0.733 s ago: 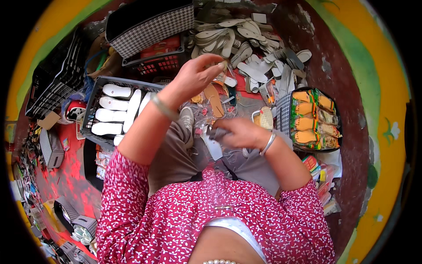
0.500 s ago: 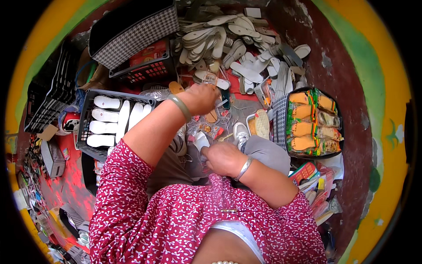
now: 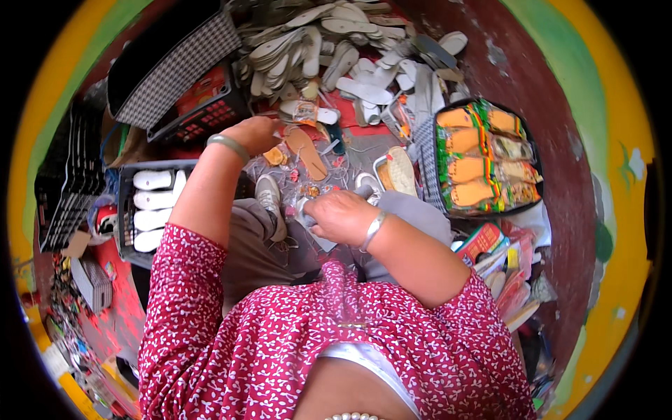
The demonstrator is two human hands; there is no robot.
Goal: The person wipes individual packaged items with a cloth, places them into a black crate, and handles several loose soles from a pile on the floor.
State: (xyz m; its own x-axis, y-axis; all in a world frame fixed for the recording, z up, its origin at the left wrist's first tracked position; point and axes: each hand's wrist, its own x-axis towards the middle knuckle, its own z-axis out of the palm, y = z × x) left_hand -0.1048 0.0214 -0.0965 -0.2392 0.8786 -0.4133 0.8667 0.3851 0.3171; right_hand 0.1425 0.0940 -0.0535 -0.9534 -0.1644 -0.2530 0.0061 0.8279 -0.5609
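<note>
My left hand (image 3: 257, 134) is held out over the floor at the far left, beside a tan insole (image 3: 306, 152). Its fingers are partly hidden, so I cannot see whether they hold anything. A clear packet with orange marks (image 3: 305, 110) lies beyond it on white soles. My right hand (image 3: 341, 214) is closed in front of my lap around a pale grey-white piece (image 3: 325, 243), its kind unclear. Below the insole, an orange scrap (image 3: 314, 190) lies among other bits. An orange roundish piece (image 3: 275, 156) rests nearer the left hand.
White insoles fill a grey crate (image 3: 126, 210) at left. A checked basket (image 3: 428, 164) at right holds packed orange insoles (image 3: 470, 168). Loose soles (image 3: 287, 52) heap at the back, near a checked bin (image 3: 178, 66). My shoes (image 3: 269, 199) frame the littered floor.
My left hand has drawn back leftward from the clear packet, uncovering the tan insole. My right hand keeps the pale piece, now turned downward. The whole view has shifted slightly.
</note>
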